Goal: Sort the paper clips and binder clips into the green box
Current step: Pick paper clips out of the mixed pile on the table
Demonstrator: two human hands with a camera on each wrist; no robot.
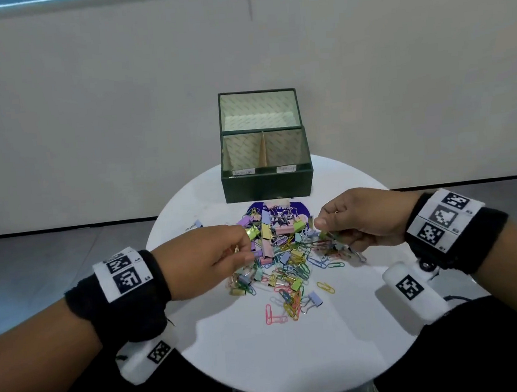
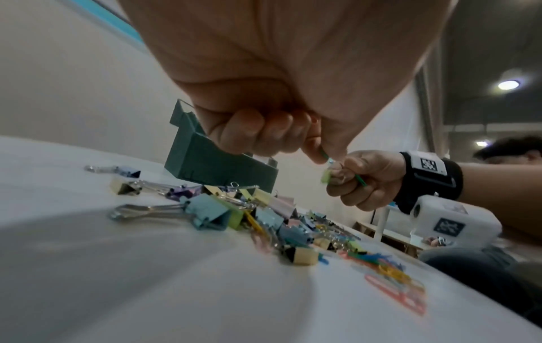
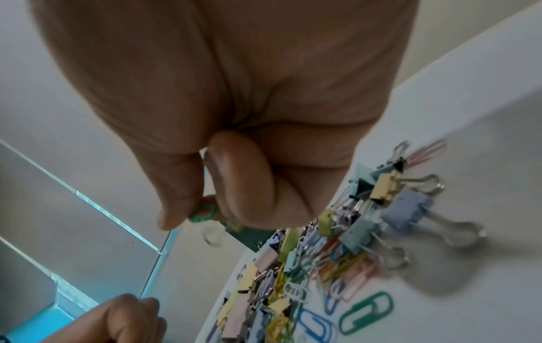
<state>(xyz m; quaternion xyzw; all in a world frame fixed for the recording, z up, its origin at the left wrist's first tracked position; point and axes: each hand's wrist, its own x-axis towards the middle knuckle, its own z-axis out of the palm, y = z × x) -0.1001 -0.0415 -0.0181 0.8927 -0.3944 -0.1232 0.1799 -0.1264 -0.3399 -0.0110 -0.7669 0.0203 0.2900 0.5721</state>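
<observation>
Head view: A round white desk (image 1: 342, 344) carries a rectangular green box (image 1: 268, 185) at its far edge. The lid stands upright behind it; a thin divider splits the interior into two compartments, each with a small paper label on the front rim. A loose pile of clips (image 1: 279, 256) lies between the box and the person: folded pastel metal binder clips with wire handles, mixed with bent-wire paper clips in many colours. The left hand (image 1: 206, 259) is over the pile's left edge, fingers curled together on a small yellowish clip. The right hand (image 1: 359, 218) is over the pile's right side, fingers closed on a cluster of clips.

Left wrist view: The left hand's fingers (image 2: 314, 148) pinch a thin green wire piece. The right hand holds a pale green clip.

Right wrist view: The right thumb and forefinger pinch a green paper clip (image 3: 202, 213). A silver wire loop hangs just below it.
</observation>
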